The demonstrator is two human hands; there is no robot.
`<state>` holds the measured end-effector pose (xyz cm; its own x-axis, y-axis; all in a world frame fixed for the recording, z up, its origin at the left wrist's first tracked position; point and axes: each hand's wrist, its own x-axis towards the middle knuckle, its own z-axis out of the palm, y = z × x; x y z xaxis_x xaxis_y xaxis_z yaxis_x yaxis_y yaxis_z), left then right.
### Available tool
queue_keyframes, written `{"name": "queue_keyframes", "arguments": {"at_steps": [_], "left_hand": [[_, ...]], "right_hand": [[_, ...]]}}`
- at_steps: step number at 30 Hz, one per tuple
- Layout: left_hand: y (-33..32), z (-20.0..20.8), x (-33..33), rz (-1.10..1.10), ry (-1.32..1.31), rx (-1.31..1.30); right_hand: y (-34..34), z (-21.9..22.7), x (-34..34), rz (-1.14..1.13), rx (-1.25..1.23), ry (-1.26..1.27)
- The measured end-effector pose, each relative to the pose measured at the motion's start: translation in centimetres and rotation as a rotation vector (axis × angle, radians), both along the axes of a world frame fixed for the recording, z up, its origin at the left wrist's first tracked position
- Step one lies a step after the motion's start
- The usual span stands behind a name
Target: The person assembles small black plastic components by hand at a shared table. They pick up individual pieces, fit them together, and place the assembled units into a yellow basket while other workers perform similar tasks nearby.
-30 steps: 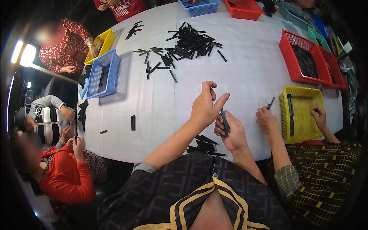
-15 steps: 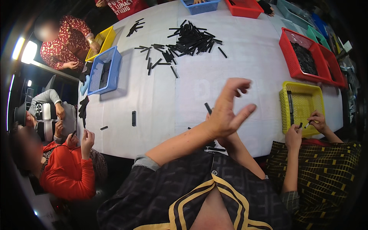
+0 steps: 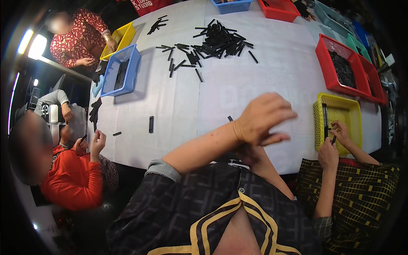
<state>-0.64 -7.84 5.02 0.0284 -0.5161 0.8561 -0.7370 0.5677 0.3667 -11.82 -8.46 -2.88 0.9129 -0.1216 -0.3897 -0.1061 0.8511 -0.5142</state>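
Fingers (image 3: 278, 114) of the left hand (image 3: 261, 119) curl loosely above the white tabletop (image 3: 178, 106), grasping nothing visible. That hand hides the right hand (image 3: 248, 154) beneath it, so I cannot tell its grip. A small black stick (image 3: 230, 118) lies just beside the left wrist. Farther left sits a blue basket (image 3: 121, 72); a black pile (image 3: 221, 40) lies well beyond; a co-worker's yellow basket (image 3: 338, 121) stands right.

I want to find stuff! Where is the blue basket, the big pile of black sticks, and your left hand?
blue basket (image 3: 137, 63): head view, its right rim.
pile of black sticks (image 3: 221, 41): head view, middle of the heap.
left hand (image 3: 261, 119): head view, back of the hand.
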Motion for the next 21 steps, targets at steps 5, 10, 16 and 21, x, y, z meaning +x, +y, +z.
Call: {"name": "queue_keyframes", "arguments": {"at_steps": [5,10,16,21], "left_hand": [[0.4,-2.0,2.5,0.391,0.111,-0.080],[1.8,-1.4,-0.6,0.155,0.006,-0.024],[3.9,-3.6,4.5,0.603,0.620,0.277],[5.7,-4.0,2.7,0.023,0.927,0.842]], "right_hand": [[0.5,-0.7,0.7,-0.029,-0.020,-0.042],[1.1,0.1,0.7,-0.198,0.049,0.241],[-2.2,1.8,0.1,0.006,0.099,-0.153],[-2.4,2.3,0.2,-0.026,0.024,-0.093]]}}
